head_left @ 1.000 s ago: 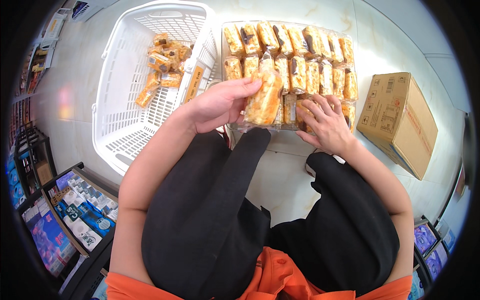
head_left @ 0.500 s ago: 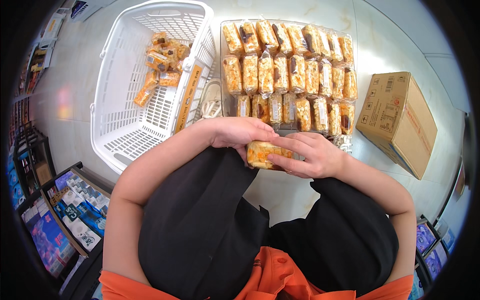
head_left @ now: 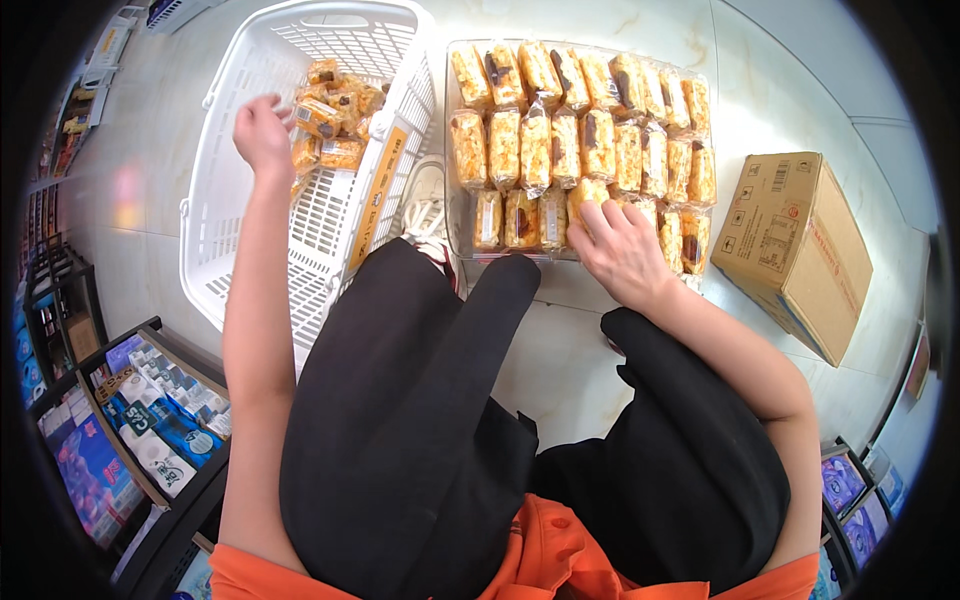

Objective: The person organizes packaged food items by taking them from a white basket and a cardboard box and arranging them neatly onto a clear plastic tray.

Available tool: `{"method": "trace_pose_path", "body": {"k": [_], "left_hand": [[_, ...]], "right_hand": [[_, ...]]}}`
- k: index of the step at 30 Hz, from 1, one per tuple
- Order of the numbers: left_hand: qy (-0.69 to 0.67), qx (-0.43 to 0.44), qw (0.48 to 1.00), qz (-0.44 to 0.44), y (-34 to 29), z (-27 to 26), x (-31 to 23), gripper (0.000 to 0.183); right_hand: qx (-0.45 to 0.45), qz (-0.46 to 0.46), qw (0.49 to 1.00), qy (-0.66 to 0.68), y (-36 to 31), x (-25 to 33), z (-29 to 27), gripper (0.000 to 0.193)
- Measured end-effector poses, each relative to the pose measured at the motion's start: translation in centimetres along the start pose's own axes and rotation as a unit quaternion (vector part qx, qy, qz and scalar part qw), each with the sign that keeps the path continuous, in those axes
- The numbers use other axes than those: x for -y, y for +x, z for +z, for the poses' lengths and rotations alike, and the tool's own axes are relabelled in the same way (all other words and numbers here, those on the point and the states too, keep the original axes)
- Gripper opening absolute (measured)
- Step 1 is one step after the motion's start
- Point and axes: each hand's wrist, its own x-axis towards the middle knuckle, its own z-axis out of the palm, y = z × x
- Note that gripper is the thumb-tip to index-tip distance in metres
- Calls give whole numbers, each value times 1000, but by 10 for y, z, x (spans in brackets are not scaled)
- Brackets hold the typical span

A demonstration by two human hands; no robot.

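Clear-wrapped golden flaky snack bars, some with dark pieces, stand in rows in a clear plastic tray [head_left: 460,238] on the floor in front of me. My right hand [head_left: 622,250] is at the tray's near row, its fingers closed about a wrapped snack bar [head_left: 588,192]; the hand hides part of that row. To the left, my left hand [head_left: 264,136] hangs over a white plastic basket [head_left: 225,220]. Its fingers are loosely spread, slightly smeared, and nothing shows in them. Several more wrapped snack bars [head_left: 340,105] lie heaped in the basket, just right of that hand.
A brown cardboard box [head_left: 800,250] stands to the right of the tray. My shoe [head_left: 425,205] sits between basket and tray, and my black-trousered knees [head_left: 400,400] rise close below. Shelves of packaged goods [head_left: 165,430] line the lower left; others stand at the lower right.
My hands have parted from the snack bar they held together above my knees. The left has swung up and left over the basket; the right has moved forward onto the tray's near row.
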Motion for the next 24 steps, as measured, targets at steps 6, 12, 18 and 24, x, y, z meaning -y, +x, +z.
{"method": "trace_pose_path", "body": {"k": [6,12,18,24], "left_hand": [[450,132,880,74,-25,-38,159,81],[558,42,815,152,-55,-36,137,90],[676,139,722,-40,-18,-47,108,70],[686,122,717,18,-26,-72,144,52]], "right_hand": [[72,-47,996,-13,3,6,-1,35],[44,1,998,36,-6,4,14,41],[47,-3,996,79,-9,2,3,59],[40,12,991,125,-14,2,-8,64]]}}
